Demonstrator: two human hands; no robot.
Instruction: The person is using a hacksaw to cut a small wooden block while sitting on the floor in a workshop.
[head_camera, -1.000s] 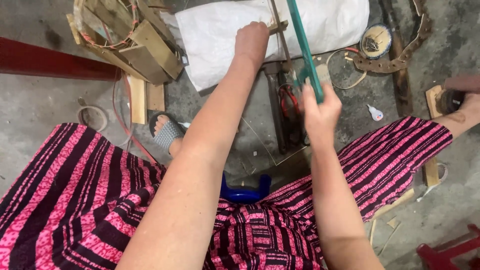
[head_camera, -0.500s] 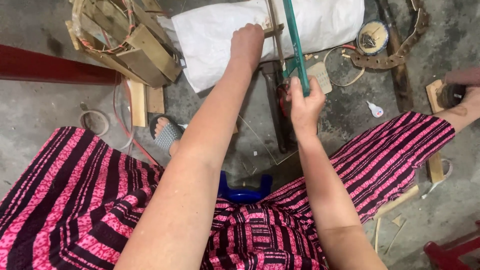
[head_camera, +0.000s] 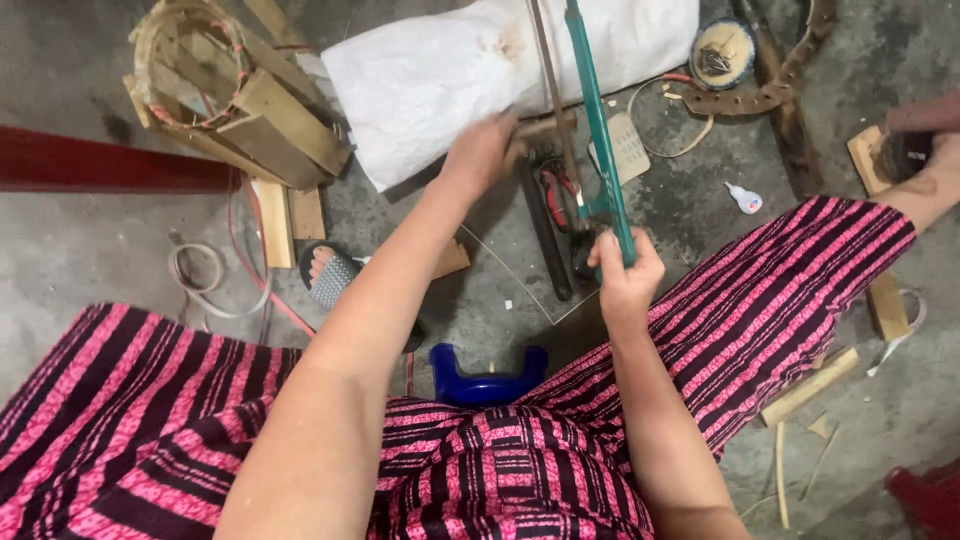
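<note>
Hacksaw frame, teal and slim, is running almost straight away from me, its long axis pointing up the picture from my right hand. That hand is wrapping shut around the lower end of the frame, fingers fully curled. I am seeing the thin dark blade lying just to the left of the frame, nearly parallel to it. My left hand is reaching further out and is blurred; it seems to be closing on a short brown workpiece where the blade crosses it, though I cannot tell how tightly. Beyond both, a white sack is lying on the concrete floor.
</note>
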